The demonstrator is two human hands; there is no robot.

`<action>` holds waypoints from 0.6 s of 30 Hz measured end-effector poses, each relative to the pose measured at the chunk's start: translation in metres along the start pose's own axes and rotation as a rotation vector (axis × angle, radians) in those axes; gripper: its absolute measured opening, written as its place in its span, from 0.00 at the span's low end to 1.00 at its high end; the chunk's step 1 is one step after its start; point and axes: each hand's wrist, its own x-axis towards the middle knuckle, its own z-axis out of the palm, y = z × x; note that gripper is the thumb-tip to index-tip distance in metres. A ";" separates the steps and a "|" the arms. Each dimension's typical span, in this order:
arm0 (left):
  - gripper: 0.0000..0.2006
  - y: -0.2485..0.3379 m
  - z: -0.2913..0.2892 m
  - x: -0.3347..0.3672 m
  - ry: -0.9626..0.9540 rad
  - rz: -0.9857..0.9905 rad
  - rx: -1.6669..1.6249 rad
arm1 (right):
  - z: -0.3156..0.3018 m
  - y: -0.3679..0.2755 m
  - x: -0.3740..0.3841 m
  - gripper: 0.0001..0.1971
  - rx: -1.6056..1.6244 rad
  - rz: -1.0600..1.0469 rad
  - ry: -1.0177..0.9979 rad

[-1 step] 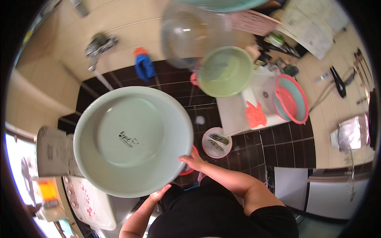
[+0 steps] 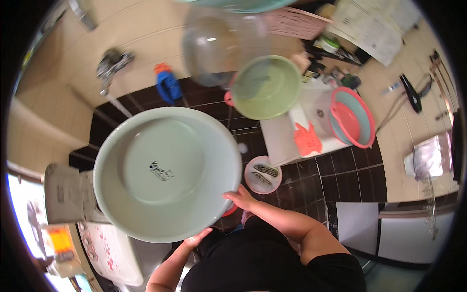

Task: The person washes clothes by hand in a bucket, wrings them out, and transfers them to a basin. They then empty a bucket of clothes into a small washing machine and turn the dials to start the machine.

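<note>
A large round pale green basin (image 2: 165, 214) fills the left middle of the view, its hollow side facing me. A small dark print sits on its floor, and nothing lies inside. My left hand (image 2: 198, 237) grips the rim at the bottom, fingers mostly hidden behind it. On the lower right of the rim, my right hand (image 2: 241, 199) has its thumb over the edge and its other fingers underneath. Behind the basin's right edge, part of a small red object (image 2: 230, 210) shows, mostly covered.
Water runs from a wall tap (image 2: 113, 63) beyond the basin. A green tub (image 2: 266, 92), a clear bowl (image 2: 219, 46) and pink-rimmed basins (image 2: 351, 117) stand ahead and right, near an orange glove (image 2: 307, 138). A round pink-rimmed tub (image 2: 263, 175) sits on dark tiles. A printed white lid (image 2: 112, 253) is left.
The basin sits slightly farther right in the view, while the tap, green tub and wall things have shifted slightly left. Both hands keep their hold on the rim.
</note>
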 end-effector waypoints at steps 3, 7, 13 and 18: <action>0.25 0.116 0.047 0.042 -0.250 0.109 0.551 | -0.106 0.022 -0.053 0.14 0.116 0.022 0.164; 0.32 0.133 0.103 0.098 -0.515 0.012 0.329 | -0.191 0.019 -0.120 0.16 0.310 -0.044 0.408; 0.27 0.187 0.171 0.168 -0.646 0.289 0.432 | -0.238 0.031 -0.185 0.22 0.608 -0.030 0.838; 0.21 0.229 0.210 0.186 -0.491 0.218 0.084 | -0.230 0.033 -0.217 0.23 0.839 -0.141 1.092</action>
